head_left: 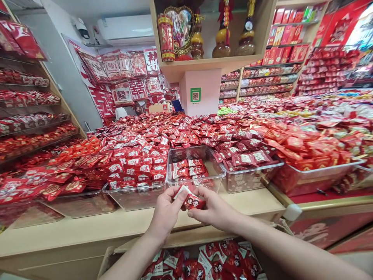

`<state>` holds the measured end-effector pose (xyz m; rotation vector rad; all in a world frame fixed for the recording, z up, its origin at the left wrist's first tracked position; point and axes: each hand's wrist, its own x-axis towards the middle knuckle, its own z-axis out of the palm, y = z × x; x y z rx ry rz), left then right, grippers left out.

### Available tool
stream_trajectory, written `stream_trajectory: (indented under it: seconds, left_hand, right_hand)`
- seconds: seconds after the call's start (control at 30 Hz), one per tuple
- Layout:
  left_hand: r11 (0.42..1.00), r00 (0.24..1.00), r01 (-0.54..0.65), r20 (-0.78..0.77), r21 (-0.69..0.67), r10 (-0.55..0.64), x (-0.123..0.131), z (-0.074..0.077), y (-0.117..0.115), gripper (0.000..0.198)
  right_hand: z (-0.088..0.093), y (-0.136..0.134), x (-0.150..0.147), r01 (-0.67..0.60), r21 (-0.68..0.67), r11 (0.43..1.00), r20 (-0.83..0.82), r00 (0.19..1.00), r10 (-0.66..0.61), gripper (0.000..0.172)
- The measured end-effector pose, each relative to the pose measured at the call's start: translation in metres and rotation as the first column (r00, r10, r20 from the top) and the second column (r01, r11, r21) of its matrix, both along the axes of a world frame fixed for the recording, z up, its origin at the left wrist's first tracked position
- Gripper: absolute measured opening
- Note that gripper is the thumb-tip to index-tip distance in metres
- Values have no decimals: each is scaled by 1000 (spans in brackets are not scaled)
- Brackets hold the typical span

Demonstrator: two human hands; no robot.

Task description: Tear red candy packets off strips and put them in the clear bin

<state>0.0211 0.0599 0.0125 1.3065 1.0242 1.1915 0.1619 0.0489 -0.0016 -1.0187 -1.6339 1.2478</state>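
Between my two hands is a red and white candy packet (191,200) with small cartoon figures printed on it. My left hand (165,212) pinches its left side, thumb on top. The fingers of my right hand (215,208) close on its right side. Just beyond my hands stands a clear plastic bin (217,177), partly filled with rows of red and white packets (188,169). Below my forearms, a cardboard box (109,258) holds many loose packets (218,262) with similar cartoon prints.
Heaped bins of red packets (136,163) line the counter (87,229), with a bin of dark red packets (247,157) to the right. A pillar (202,83) carries a display shelf (210,64) overhead. Stocked shelves (29,105) stand at the left.
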Motion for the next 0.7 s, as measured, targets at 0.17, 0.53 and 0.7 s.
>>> stream_trajectory:
  seconds: [0.17,0.53,0.7]
  left_hand:
    - [998,998,48,-50,36,-47,1,3,-2,20]
    - [981,988,151,47,-125,-146,-3,0,3,23]
    - [987,990,72,130,-143,-53,0,3,2,29]
  right_hand:
    - [11,0,10,-74,-43,996,64,995,77,20]
    - [18,9,16,-47,-10,999,67,997,47,36]
    - [12,9,16,-16,-94,995,-70,998,10,33]
